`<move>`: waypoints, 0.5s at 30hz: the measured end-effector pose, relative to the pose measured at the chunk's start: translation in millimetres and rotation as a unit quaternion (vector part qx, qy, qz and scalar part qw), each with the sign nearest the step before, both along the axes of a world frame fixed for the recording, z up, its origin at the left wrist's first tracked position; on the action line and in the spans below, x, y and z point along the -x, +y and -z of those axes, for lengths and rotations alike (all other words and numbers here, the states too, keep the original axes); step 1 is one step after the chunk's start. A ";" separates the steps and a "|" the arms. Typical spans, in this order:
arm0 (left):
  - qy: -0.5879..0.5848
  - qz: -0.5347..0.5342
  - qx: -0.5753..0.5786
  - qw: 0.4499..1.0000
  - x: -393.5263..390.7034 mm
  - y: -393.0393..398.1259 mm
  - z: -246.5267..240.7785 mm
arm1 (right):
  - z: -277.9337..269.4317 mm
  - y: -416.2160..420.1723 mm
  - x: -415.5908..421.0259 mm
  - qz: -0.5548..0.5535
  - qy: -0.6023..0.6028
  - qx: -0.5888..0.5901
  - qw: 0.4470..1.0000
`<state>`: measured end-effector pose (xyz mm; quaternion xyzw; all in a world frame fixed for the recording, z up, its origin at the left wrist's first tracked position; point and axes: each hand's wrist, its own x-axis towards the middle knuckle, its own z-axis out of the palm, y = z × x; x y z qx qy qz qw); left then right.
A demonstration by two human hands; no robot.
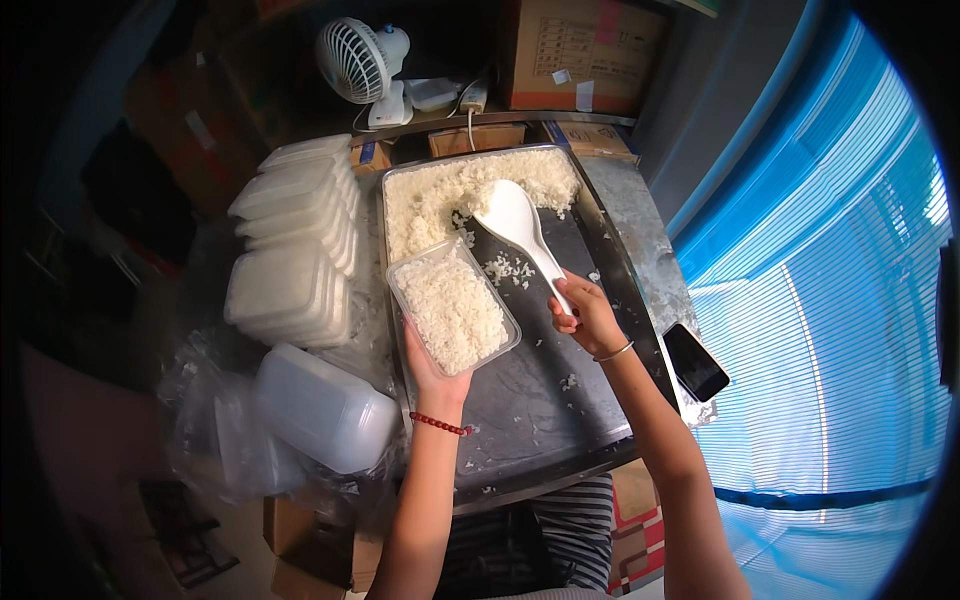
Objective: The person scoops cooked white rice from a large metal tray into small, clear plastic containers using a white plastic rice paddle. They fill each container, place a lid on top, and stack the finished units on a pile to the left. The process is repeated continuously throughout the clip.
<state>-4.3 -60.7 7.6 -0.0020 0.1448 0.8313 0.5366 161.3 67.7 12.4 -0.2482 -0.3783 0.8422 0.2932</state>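
My left hand supports a clear plastic container from below; the container is filled with cooked white rice. My right hand grips the handle of a white plastic rice paddle. The paddle's broad end touches the heaped rice at the far part of a large dark metal tray. Loose grains and small clumps lie scattered over the tray's nearer part. Both hands are above the tray, the container to the left of the paddle.
Stacked lidded containers stand left of the tray, with nested plastic containers in a clear bag nearer. A phone lies at the right table edge, beside a blue curtain. Behind are a white fan and cardboard boxes.
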 end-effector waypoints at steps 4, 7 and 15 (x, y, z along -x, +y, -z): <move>0.021 -0.005 -0.041 0.999 7.5 27.1 3.2 | -44.5 -11.8 -31.9 -0.019 -0.049 -0.059 0.997; 0.028 -0.015 -0.040 0.999 8.8 35.3 9.0 | -84.2 -24.7 -42.9 -0.047 -0.135 -0.126 0.982; 0.047 0.006 -0.039 0.998 1.5 29.6 -2.5 | -130.2 -40.2 -58.1 -0.072 -0.293 -0.302 0.904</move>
